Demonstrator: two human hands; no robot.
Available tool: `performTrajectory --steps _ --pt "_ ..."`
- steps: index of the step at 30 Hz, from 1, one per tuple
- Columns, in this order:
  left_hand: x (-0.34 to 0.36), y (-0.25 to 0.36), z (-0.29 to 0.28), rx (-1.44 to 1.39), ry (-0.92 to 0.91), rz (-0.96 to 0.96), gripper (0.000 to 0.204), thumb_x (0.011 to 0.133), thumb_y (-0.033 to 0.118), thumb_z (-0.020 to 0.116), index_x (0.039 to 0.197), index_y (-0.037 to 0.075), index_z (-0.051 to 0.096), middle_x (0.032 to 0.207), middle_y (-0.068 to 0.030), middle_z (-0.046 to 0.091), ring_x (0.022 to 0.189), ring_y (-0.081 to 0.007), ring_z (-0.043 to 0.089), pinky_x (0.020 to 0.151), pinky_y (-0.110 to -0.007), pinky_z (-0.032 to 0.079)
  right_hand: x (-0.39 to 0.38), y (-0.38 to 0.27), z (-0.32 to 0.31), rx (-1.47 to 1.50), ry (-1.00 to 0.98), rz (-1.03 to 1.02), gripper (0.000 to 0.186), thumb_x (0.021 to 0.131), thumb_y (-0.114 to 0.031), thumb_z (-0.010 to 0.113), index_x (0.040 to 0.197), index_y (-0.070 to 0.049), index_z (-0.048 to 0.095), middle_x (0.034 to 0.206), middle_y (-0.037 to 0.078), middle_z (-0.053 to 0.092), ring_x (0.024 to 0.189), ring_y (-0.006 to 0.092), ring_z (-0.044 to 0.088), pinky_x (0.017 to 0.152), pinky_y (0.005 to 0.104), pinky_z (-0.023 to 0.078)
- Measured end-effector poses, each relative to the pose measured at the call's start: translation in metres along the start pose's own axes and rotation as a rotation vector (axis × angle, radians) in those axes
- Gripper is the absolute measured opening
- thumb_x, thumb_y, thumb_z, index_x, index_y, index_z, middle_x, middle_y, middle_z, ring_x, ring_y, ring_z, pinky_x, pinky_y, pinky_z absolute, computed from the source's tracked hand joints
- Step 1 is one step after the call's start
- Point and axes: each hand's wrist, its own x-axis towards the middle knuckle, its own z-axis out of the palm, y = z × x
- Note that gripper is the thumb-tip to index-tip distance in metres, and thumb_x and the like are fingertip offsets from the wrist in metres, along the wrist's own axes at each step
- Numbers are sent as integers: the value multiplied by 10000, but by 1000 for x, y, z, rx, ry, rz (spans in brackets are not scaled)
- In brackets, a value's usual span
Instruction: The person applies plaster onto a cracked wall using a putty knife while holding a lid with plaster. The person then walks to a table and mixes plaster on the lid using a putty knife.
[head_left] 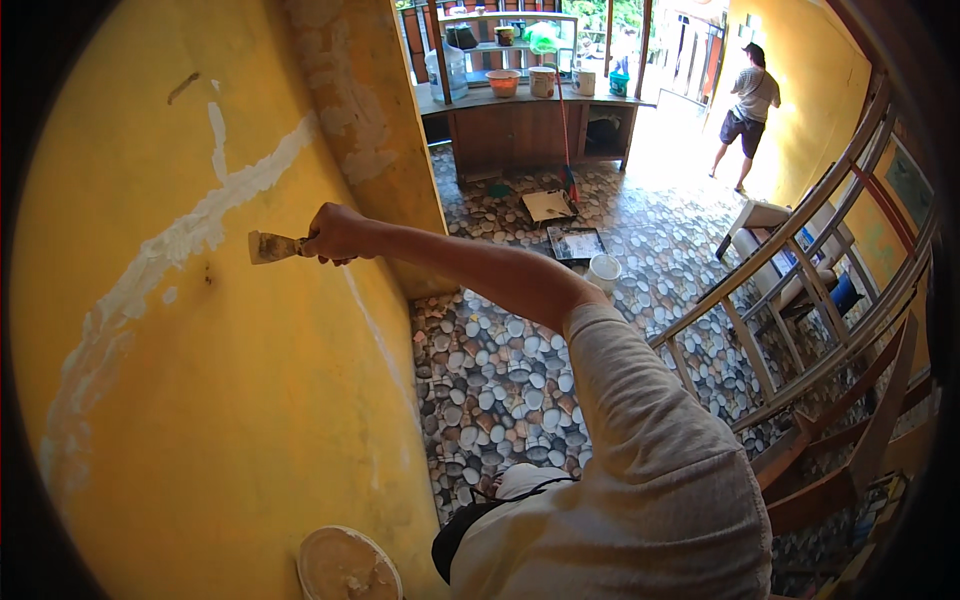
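My right arm stretches out toward the yellow wall (230, 400), and my right hand (340, 234) is closed around the handle of a putty knife (272, 247). Its blade is smeared with pale filler and sits just below a rough white band of putty (190, 232) that runs slantwise over the wall. Whether the blade touches the wall, I cannot tell. At the lower edge, a round tub (350, 566) holds whitish paste. My left hand does not show.
Ladder-like wooden rails (760, 375) curve along the right. Two paint trays (576, 243) and a white bucket (604, 268) stand on the pebble-patterned floor (500, 380). Farther back are a wooden counter (520, 135) with several containers and another person (752, 100) by the far wall.
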Motion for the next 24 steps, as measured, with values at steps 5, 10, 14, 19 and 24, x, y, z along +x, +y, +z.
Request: performTrajectory --steps 5,10,14,19,24 --pt "5 -6 -31 646 -146 843 621 859 506 506 1319 91 473 1317 -122 507 1184 -315 504 974 -538 432 16 -14 2 28 -36 -33 328 782 -297 719 773 29 683 610 75 627 464 125 568 415 267 459" --pt "-6 36 0 -665 58 -366 813 671 192 767 1351 62 340 1257 -165 455 1174 -308 474 968 -481 423 17 -21 -23 -104 -8 -107 325 812 -311 717 835 13 708 613 70 627 427 114 536 392 260 433" --pt "-4 -1 -46 659 -118 631 1056 517 27 875 1367 31 247 1260 -164 397 1157 -282 455 996 -439 388 25 -48 -28 -165 27 -111 294 826 -274 697 843 19 707 642 75 642 441 114 538 401 269 427" --pt "-15 38 -8 707 -71 634 1026 539 38 865 1361 12 250 1235 -163 419 1132 -287 471 988 -435 392 48 -80 -23 -191 10 -101 282 826 -246 691 859 35 699 663 82 648 462 116 542 411 283 420" --pt "-18 51 -7 885 -106 724 1001 546 45 859 1347 -1 260 1222 -167 426 1110 -298 482 975 -438 394 65 -94 -16 -166 -13 -63 286 810 -208 710 865 71 676 665 114 646 451 142 535 412 302 414"
